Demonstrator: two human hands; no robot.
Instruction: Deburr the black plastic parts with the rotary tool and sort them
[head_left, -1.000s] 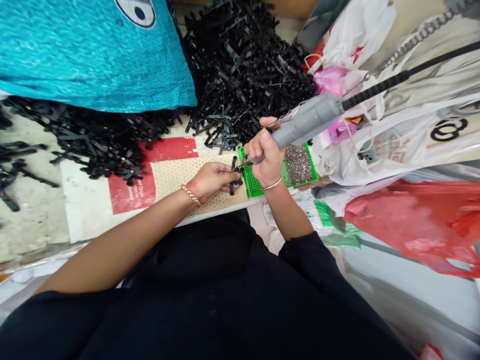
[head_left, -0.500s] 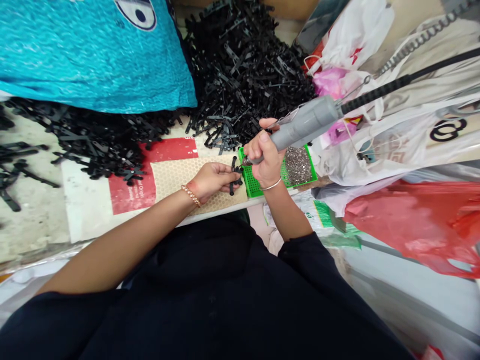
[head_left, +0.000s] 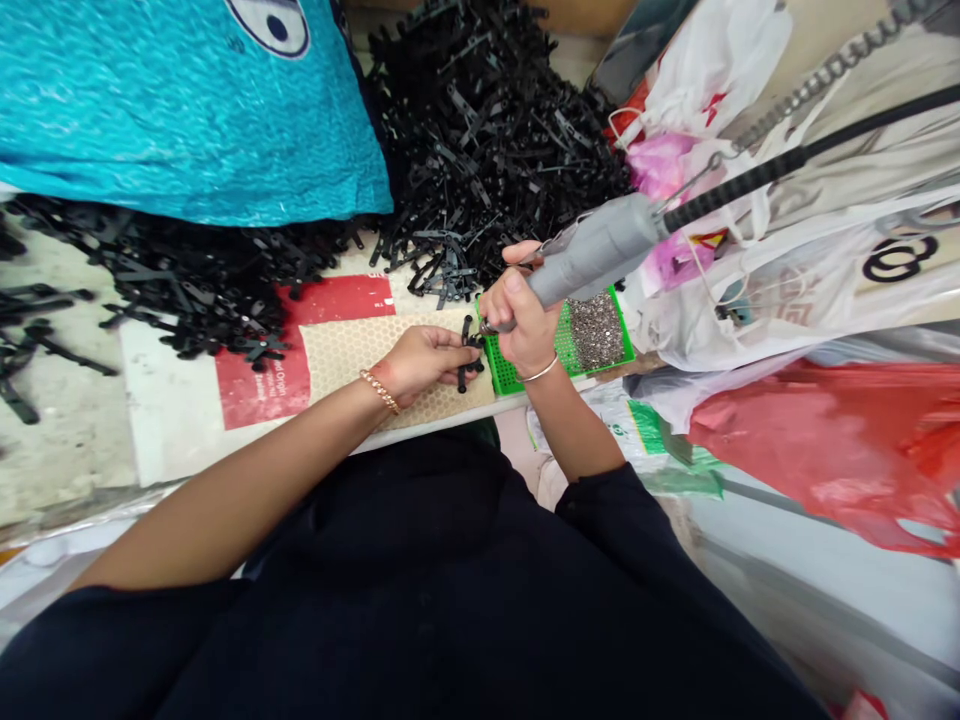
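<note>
Left hand: pinches black piece over honeycomb mat, likely steadying it.
Right hand: wrapped round gray driver, nose toward piece, body at piece's two o'clock.
Green tray: piece's three o'clock, probably for reach.
Change: driver edged toward eight o'clock; left pinch unchanged.

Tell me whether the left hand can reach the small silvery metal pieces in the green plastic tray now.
Probably not directly: the left hand pinches a slim black part, and the right hand, wrapped round a grey cylindrical tool, hangs over the tray between the left hand and the metal pieces.
</note>
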